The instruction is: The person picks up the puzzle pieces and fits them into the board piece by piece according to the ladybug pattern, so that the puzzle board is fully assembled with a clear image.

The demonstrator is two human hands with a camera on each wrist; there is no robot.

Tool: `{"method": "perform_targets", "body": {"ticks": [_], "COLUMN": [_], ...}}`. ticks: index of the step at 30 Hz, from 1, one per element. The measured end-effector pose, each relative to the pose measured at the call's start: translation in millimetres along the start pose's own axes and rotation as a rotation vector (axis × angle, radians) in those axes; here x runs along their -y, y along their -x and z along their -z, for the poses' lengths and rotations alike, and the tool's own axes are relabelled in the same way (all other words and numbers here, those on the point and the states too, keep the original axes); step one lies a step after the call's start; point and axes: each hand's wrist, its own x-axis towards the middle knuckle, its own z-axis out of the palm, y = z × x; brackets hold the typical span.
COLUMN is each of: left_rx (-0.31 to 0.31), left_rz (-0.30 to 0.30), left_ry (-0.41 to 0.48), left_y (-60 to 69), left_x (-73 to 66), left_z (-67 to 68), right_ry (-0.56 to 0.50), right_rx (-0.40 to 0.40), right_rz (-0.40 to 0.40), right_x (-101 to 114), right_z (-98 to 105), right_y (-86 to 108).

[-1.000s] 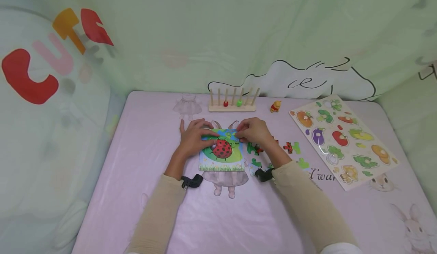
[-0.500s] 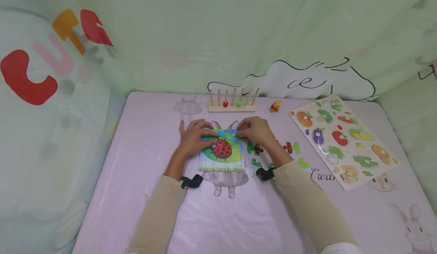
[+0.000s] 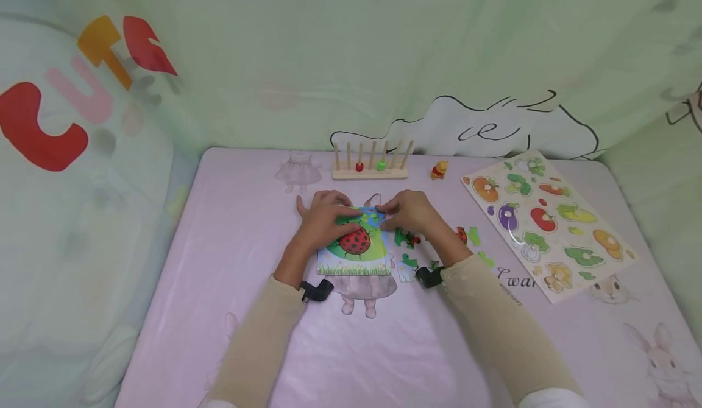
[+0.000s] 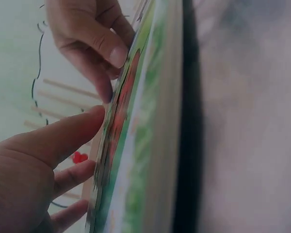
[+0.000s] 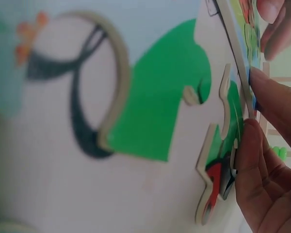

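Note:
A ladybug jigsaw puzzle in a flat board lies in the middle of the table. My left hand rests on its upper left, with fingers spread and largely straight; in the left wrist view the left fingertips touch the picture. At the upper right corner, my right hand has thumb and fingers bent on the board's edge, seemingly gripping it. The right wrist view shows these fingers at the edge; whether a separate piece is between them is hidden. Loose puzzle pieces lie right of the board, partly under the right arm.
Further right, a vegetable knob puzzle board lies slanted. A wooden peg rack with a red and a green bead stands behind the puzzle. Beside the rack is a small bear figure. Printed fabric walls close off the back and sides.
My left hand has slid slightly right over the puzzle, and its wrist has shifted with it. The right hand stays at the upper right corner. The head view has shifted a little.

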Motion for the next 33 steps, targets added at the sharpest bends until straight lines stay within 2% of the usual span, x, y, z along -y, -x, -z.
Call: {"method": "perform_targets", "body": {"ticks": [4, 11, 19, 26, 33], "left_rx": [0.023, 0.065, 0.072, 0.069, 0.069], "left_rz": [0.002, 0.053, 0.072, 0.061, 0.06], "left_ry": [-0.034, -0.079, -0.082, -0.078, -0.068], "left_y": [-5.9, -9.3, -10.7, -11.7, -12.2], "left_x": [-5.1, -11.6, -15.1, -13.6, -14.5], "left_z": [-4.7, -5.9, -6.9, -7.9, -7.6], "right_ry": [-0.002, 0.017, 0.013, -0.044, -0.116], "right_rx": [0.008, 0.017, -0.009, -0.032, -0.003], "right_rz": [-0.018, -0.021, -0.037, -0.069, -0.094], "right_x": [-0.4, -0.2, -1.1, -0.9, -1.5], "right_z": [0.3, 1.9, 0.4, -0.3, 1.3], "right_y": [-2.0, -3.5, -5.4, -7.2, -8.8]}}
